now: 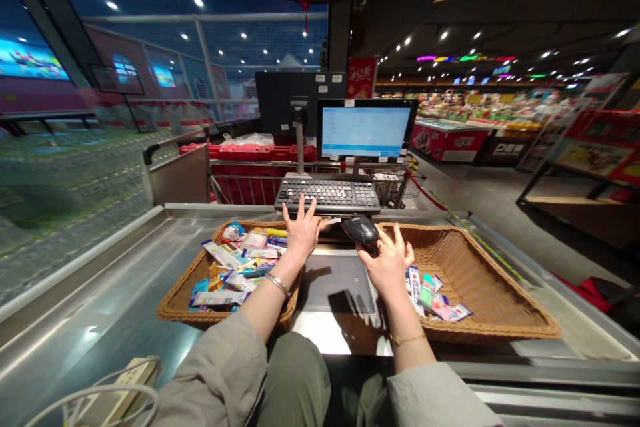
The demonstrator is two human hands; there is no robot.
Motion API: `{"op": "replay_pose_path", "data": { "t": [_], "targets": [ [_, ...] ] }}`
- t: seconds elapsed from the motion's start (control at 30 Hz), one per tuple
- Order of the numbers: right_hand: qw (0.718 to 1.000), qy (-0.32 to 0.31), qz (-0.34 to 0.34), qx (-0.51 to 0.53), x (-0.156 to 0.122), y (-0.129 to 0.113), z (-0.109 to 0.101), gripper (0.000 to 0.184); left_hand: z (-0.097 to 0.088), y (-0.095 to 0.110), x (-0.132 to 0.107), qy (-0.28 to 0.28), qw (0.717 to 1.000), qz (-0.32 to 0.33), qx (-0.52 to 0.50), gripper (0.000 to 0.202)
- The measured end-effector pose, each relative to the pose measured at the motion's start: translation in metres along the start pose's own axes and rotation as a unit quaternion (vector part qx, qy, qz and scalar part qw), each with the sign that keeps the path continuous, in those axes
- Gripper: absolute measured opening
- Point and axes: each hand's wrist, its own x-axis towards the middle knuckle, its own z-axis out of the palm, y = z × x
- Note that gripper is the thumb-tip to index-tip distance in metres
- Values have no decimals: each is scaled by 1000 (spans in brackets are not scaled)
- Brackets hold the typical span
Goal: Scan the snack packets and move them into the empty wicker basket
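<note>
Head view, keyboard [345, 194] under left hand [303, 232], black device [361, 230] beside right hand [387, 260]

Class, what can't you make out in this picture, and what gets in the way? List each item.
Head view:
- Writing on the screen: too small.
- Whether the left hand presses a key on the keyboard: its fingers hide the contact.
- Part of the left basket: behind the left forearm.
- Its lower packets: under the top ones.
- Where the white cable leads: cut off by the bottom edge.
</note>
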Motion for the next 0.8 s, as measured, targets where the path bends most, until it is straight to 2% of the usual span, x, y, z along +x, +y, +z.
{"op": "replay_pose_path", "data": {
  "t": [0.17,0.3,0.47,0.8],
  "targets": [
    [999,10,47,-4,5,12,-11,40,1,10,3,-5,1000,10,-6,15],
    [995,41,87,-18,7,27,-21,42,4,22,6,-10,999,27,-19,17],
    [990,61,120,-30,10,51,-36,37,9,37,9,-8,998,48,-35,17],
    [976,105,185,-49,10,84,-59,33,14,82,18,-18,995,84,-53,16]
  ]
}}
